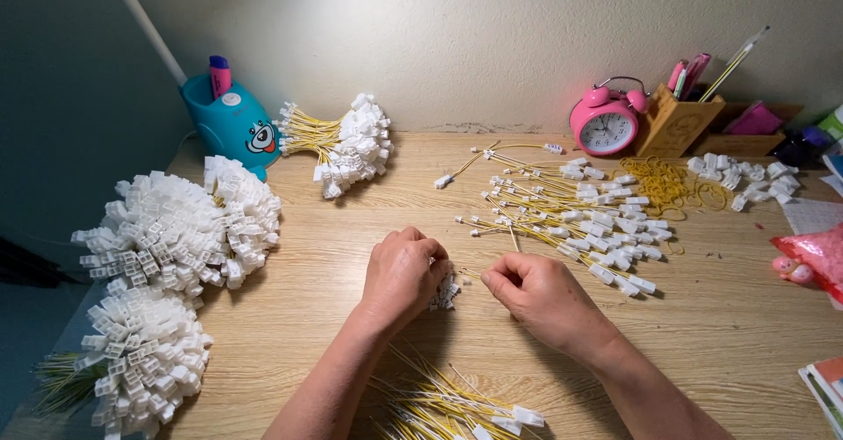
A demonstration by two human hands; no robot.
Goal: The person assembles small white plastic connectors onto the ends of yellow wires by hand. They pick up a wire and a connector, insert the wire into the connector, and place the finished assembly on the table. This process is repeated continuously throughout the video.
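Head view: at lower centre of the frame the left hand [402, 275] is curled shut around a small cluster of white plugs [445, 291], which pokes out at its right side. Just right of it, the right hand [540, 292] pinches a thin yellow wire [513, 239] between closed fingertips. Loose wires [571, 216] with plugs lie fanned out at centre right, above the hands. More wires [448, 400] lie at the bottom edge between the forearms. Big bundles [176, 229] sit at left, a smaller bundle [347, 146] at upper centre. A pink clock [606, 124] stands at upper right, yellow bands [667, 183] beside it on the desk [720, 317].
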